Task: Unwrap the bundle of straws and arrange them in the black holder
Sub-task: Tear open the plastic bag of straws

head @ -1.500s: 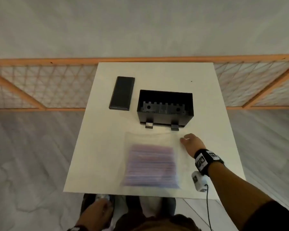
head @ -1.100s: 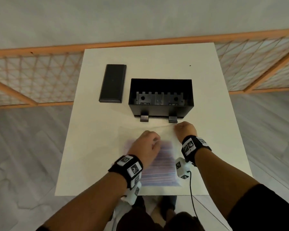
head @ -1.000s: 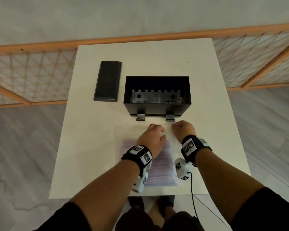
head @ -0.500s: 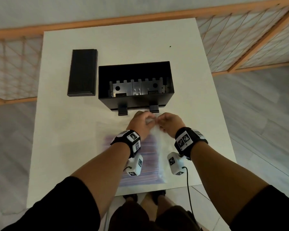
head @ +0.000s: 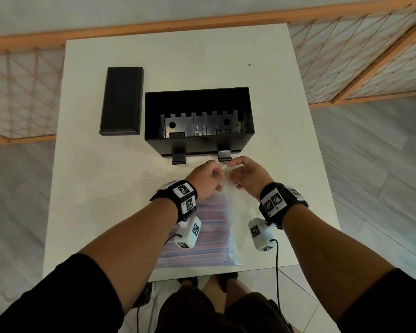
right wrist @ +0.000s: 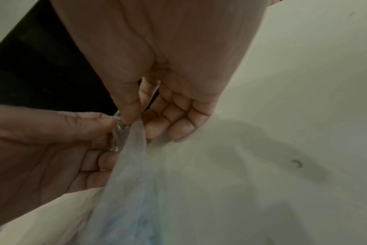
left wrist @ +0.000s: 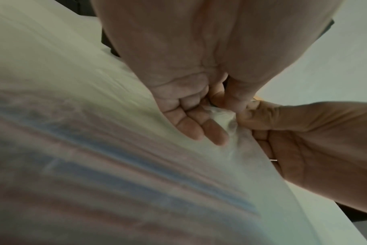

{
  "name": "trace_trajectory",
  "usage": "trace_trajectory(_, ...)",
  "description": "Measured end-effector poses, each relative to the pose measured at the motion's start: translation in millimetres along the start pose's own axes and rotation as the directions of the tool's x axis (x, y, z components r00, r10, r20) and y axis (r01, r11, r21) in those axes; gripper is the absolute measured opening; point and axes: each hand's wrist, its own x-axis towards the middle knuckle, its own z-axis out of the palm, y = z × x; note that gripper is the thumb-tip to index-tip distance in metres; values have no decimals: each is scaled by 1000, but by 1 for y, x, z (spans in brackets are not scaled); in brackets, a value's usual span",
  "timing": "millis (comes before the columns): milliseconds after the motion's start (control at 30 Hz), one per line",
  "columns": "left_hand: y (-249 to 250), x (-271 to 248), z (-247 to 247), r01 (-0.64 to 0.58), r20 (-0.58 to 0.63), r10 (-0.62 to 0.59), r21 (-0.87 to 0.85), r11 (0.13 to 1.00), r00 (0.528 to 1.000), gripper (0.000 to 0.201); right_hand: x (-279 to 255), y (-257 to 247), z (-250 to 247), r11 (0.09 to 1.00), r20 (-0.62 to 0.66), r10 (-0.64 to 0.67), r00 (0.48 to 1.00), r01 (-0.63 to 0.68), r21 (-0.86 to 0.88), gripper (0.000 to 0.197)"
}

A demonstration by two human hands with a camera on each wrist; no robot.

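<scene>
A plain indoor room, sparsely set up, though which kind cannot be told: a small white tabletop (head: 262, 56) stands on pale grey wood-look flooring (head: 370, 164), in front of a low orange-framed lattice screen (head: 360, 44) and a bare light wall (head: 130, 10).

**Around the work area**

A white tabletop (head: 101, 212) carries a flat black rectangular lid (head: 121, 100), lying at its far left. A small dark speck (head: 249, 65) marks the far right part. Beyond the far edge runs an orange wooden railing (head: 154, 25) with lattice panels; grey wood-patterned flooring (head: 370, 164) lies on both sides
</scene>
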Motion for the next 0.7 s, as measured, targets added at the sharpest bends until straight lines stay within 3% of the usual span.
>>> trace_trajectory(267, 1, -3, -2, -3, 99, 8, -50, 999, 995, 23, -2, 2, -4, 996, 29, -12, 1000, 14, -92, 18)
trace_trajectory(400, 1, -1, -8, -88, 102, 74, 141, 986, 992, 21, -8, 0, -7, 979, 89, -4, 996, 22, -204, 9)
trace_trajectory(533, 6, -11, -25, -165, 231, 73, 409, 898, 970, 54, -14, 3, -10, 978, 80, 43, 996, -26, -209, 14)
trace_trajectory(600, 0, -16, -33, -185, 246, 59, 530, 828, 968, 46, -15, 7, -10, 985, 73, 67, 995, -54, -163, 15)
trace_trajectory(700, -9, -22, -41, -175, 183, 91, 514, 840, 979, 36, -17, 9, -7, 989, 76, 71, 995, -60, -136, 14)
